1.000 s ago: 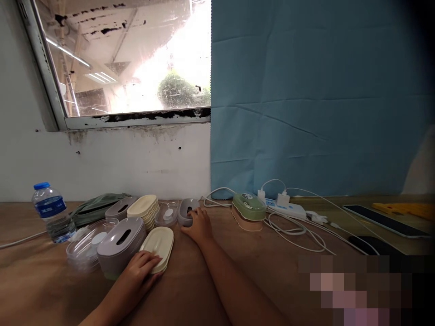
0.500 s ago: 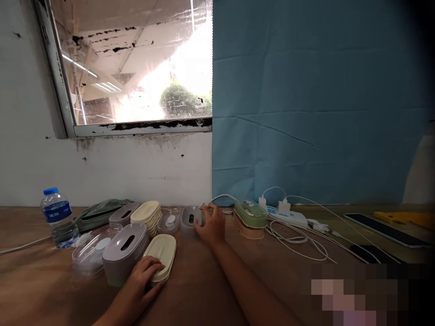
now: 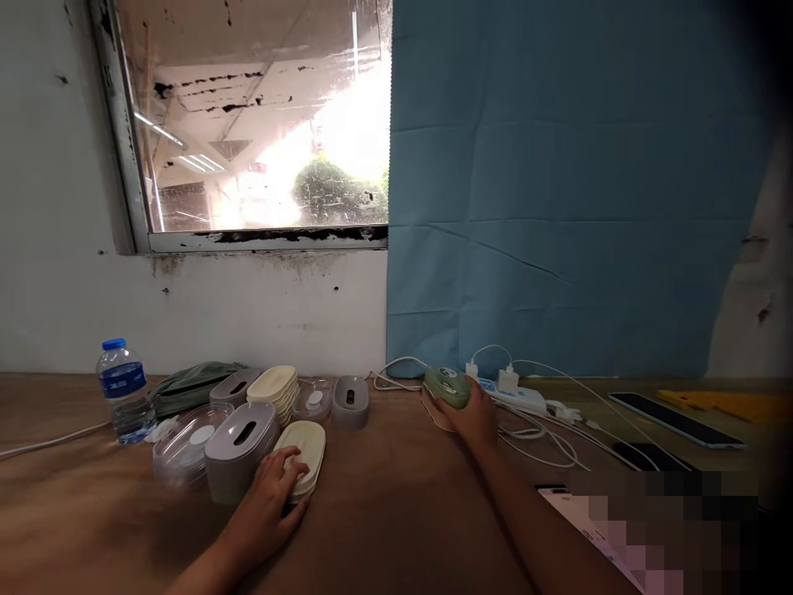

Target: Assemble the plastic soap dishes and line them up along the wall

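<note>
My left hand [image 3: 273,492] rests on a short stack of cream oval lids [image 3: 308,442], its fingers lying over the top and the thumb apart at the near edge. Further right, my right hand [image 3: 474,417] grips a green oval container [image 3: 447,382], with fingers and thumb at its sides. A tan piece [image 3: 434,409] shows beneath the green container, partly hidden by that hand. Beside my left hand stands a greyish-mauve box with a slotted top [image 3: 243,438]. A smaller grey slotted box [image 3: 350,405] sits between the hands.
Clear plastic trays [image 3: 186,446], a taller cream lid stack [image 3: 273,388], a green pouch [image 3: 192,384] and a water bottle [image 3: 124,392] stand at left. At right lie a power strip [image 3: 520,400], white cables [image 3: 545,446] and a phone [image 3: 675,420].
My right hand has left the small grey slotted box and moved right onto the green container. The left hand stays at the cream lids, its fingers reaching further over them. The view has shifted slightly.
</note>
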A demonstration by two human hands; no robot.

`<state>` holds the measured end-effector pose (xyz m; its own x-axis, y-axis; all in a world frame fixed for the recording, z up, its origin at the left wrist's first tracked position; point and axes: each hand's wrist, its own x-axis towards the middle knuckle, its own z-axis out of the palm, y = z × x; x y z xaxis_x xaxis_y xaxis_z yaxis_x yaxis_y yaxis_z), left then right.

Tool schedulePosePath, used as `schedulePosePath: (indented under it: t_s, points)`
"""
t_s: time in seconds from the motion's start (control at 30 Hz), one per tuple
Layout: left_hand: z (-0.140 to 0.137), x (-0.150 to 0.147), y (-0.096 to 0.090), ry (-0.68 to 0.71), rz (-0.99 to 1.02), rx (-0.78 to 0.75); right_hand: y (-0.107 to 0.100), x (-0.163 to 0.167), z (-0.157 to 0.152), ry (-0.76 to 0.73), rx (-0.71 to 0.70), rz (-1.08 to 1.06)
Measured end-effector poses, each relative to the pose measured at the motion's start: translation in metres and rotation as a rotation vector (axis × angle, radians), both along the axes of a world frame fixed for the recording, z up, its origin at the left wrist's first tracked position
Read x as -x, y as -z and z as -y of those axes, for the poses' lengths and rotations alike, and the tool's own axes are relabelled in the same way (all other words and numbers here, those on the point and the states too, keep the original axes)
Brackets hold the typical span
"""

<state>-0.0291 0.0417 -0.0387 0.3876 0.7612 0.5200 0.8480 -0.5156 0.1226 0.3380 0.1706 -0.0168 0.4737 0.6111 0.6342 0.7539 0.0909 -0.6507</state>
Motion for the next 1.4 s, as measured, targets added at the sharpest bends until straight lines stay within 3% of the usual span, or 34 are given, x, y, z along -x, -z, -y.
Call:
schedulePosePath:
  t_s: [0.23, 0.4, 0.53, 0.63, 0.7, 0.83, 1.03, 1.2, 1.4]
  points:
    - [0.015, -0.015, -0.014, 0.023, 0.021, -0.179, -0.016, 0.025, 0.024, -0.179, -0.101, -0.083]
    - [0.028, -0.058, -0.027, 0.022, 0.360, -0.189, -0.016, 0.053, 0.071, -0.414, -0.027, -0.162]
    - [0.034, -0.080, -0.030, 0.137, 0.568, -0.110, -0.006, 0.071, 0.123, -0.690, 0.049, -0.171]
    - [0.039, -0.074, -0.032, 0.331, 0.530, 0.018, 0.002, 0.076, 0.154, -1.102, 0.136, -0.245]
    - [0.042, -0.064, -0.033, 0.461, 0.458, 0.133, 0.005, 0.076, 0.164, -1.231, 0.207, -0.257]
    - [0.046, -0.050, -0.037, 0.543, 0.373, 0.271, 0.005, 0.074, 0.169, -1.324, 0.268, -0.256]
    - [0.043, -0.050, -0.039, 0.406, 0.456, 0.238, 0.008, 0.073, 0.166, -1.440, 0.295, -0.226]
    - [0.046, -0.058, -0.039, 0.288, 0.528, 0.227, 0.012, 0.062, 0.160, -1.463, 0.406, -0.097]
    - [0.046, -0.067, -0.031, 0.295, 0.725, 0.350, 0.012, 0.049, 0.167, -1.562, 0.382, -0.072]
